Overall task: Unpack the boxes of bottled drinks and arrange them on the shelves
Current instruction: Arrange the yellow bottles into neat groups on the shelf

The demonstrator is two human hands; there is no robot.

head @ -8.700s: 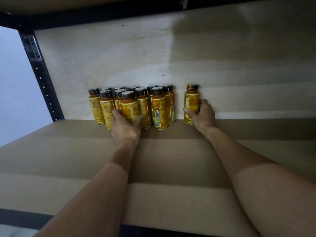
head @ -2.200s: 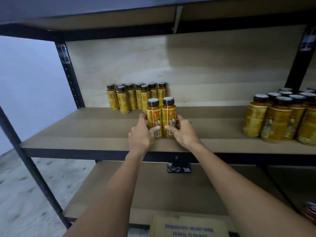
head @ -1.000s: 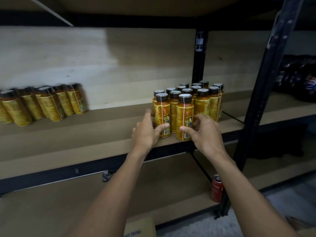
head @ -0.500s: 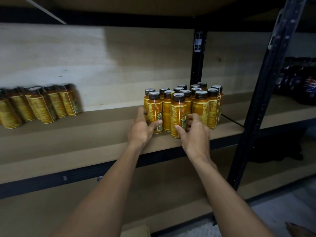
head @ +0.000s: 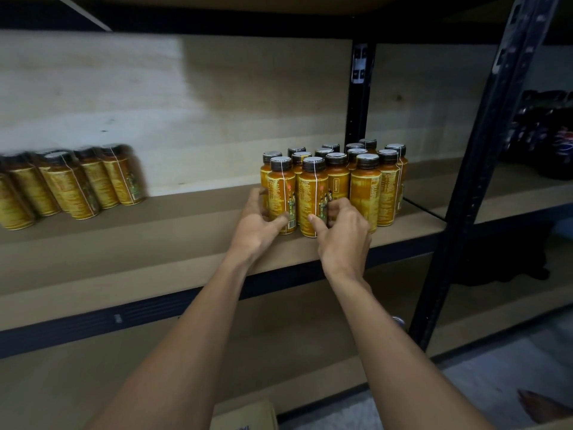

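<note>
shelving left bottle (head: 280, 193) and right bottle (head: 311, 193); gripping one with the left hand (head: 255, 226), one with the right hand (head: 344, 234); next, likely nudging both against the group (head: 366, 187).

Single head-worn view, facing forward and down from close behind the left hand (head: 257, 226) and right hand (head: 345, 235), toward the shelf (head: 186, 234) beyond them

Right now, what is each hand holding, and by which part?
Left hand grips the front-left bottle by its lower body; right hand grips the neighbouring bottle likewise, both standing on the shelf.
</note>
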